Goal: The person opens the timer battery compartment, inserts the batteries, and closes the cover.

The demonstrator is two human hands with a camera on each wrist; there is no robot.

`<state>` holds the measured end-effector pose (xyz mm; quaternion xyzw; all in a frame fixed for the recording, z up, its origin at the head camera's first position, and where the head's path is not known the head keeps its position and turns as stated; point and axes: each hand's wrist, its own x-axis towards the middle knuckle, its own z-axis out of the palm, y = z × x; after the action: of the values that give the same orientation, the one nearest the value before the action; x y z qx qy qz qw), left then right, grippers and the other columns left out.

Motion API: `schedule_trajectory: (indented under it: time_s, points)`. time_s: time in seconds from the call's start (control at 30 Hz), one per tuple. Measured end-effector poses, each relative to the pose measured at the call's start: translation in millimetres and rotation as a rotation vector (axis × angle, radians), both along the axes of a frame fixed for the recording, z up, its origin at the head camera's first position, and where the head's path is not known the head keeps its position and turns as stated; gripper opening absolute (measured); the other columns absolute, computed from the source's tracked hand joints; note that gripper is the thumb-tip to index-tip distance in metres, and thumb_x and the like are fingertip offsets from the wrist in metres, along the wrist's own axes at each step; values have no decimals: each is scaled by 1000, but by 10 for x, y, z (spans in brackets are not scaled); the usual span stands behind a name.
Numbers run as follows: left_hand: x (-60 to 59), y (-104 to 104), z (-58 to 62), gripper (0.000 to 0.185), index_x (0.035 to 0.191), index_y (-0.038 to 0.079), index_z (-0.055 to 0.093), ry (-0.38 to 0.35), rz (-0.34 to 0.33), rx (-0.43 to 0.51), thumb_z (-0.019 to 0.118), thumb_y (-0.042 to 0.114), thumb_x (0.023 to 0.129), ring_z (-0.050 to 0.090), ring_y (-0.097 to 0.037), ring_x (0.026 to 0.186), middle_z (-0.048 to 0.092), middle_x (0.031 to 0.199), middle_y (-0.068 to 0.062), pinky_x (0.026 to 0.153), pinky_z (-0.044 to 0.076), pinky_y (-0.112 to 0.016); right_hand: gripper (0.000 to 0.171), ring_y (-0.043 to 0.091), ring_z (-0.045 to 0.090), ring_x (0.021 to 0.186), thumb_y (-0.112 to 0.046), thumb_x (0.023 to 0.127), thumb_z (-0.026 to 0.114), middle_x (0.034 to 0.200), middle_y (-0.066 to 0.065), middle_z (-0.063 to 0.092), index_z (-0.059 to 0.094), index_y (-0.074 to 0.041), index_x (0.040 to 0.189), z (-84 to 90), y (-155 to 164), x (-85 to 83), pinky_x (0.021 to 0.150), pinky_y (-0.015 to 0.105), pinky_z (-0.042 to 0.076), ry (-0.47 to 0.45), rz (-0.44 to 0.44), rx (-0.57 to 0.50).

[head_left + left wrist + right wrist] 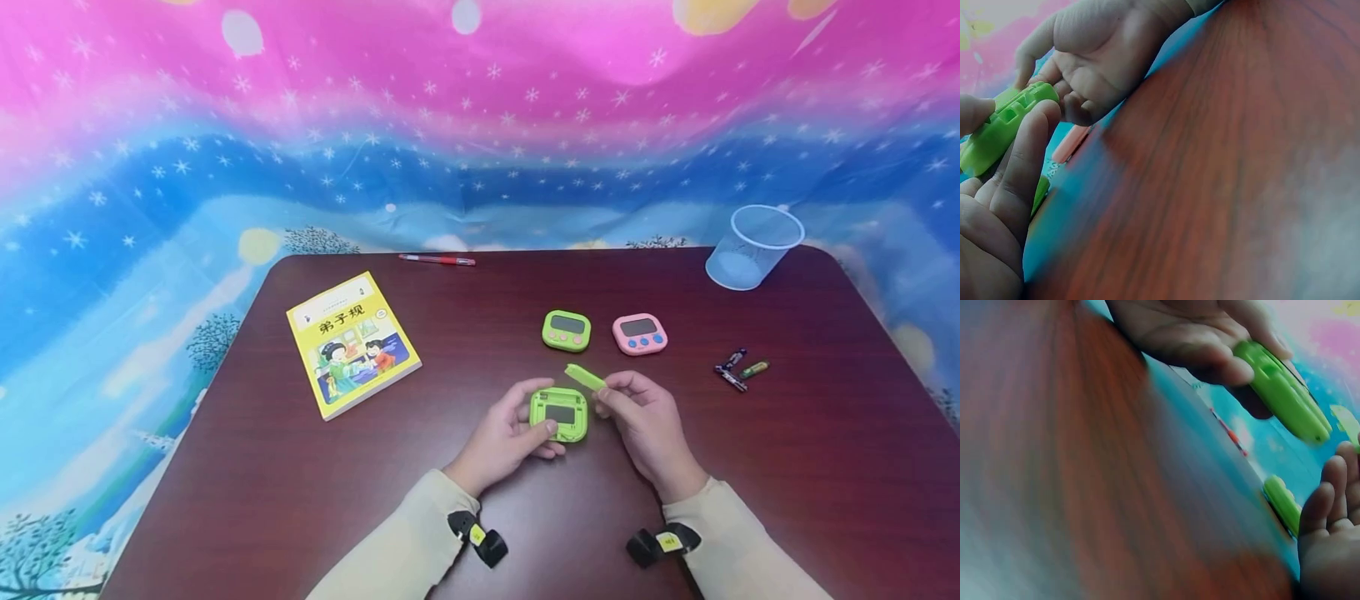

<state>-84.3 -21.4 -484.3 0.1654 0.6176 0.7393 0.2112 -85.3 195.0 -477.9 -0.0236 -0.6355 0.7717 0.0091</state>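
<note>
Head view: left hand (501, 435) grips green timer (558, 414) back-up; right hand (647, 421) pinches its loose cover (584, 377). Thin pinch; cover could slip onto table (825, 467). Batteries (738, 369) might roll.

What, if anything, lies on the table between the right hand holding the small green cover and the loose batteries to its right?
Nothing visible: between the right hand, pinching the green cover, and the batteries only bare table shows.

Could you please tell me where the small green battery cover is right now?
In the head view, the right hand pinches the battery cover just above the green timer that the left hand holds.
</note>
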Motion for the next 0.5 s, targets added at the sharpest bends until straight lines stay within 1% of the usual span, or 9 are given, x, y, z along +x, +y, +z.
schedule_trajectory:
  time_s: [0.03,0.1,0.17,0.2,0.27,0.4,0.5]
  points:
    - [-7,-9,7,59,151,6,36,-1,-4,-1,60,-2,98,73,-38,81,68,114,-27,71,63,-45,9,12,61,70,8,94,57,77,3,66,62,1,94,2,19,-9,68,24,57,-6,15,-27]
    - [-21,-27,21,61,151,6,35,-8,-20,2,61,-3,97,73,-38,82,67,115,-28,73,63,-45,12,12,60,69,9,94,54,77,3,66,62,-1,95,4,59,-26,67,24,57,-10,36,-37]
    - [-37,-47,30,63,151,5,34,-11,-42,11,62,-5,95,73,-36,82,67,116,-29,74,63,-46,12,11,60,69,9,94,53,77,3,65,62,0,97,4,97,-48,66,24,57,-12,45,-19]
    - [-44,-59,33,64,151,4,34,-15,-54,16,63,-7,94,73,-33,82,66,116,-30,74,63,-45,13,12,60,68,9,94,53,77,3,65,62,1,98,3,115,-57,65,24,57,-12,43,8]
    - [-55,-81,32,67,150,3,33,-28,-76,27,65,-9,92,73,-28,81,67,115,-29,75,63,-44,13,12,60,68,9,92,55,77,3,65,62,4,102,2,154,-73,63,24,57,-4,39,114]
    - [-66,-118,19,74,148,2,33,-50,-98,39,69,-14,86,72,-21,82,68,115,-24,78,63,-40,19,14,64,68,5,91,62,84,10,68,64,6,109,-6,245,-110,62,26,57,4,77,380]
    - [-70,-115,4,77,147,1,32,-37,-111,45,70,-17,83,73,-22,89,68,117,-24,82,62,-39,23,18,67,68,-2,91,67,89,17,69,66,5,113,10,336,-129,60,29,58,-7,124,499]
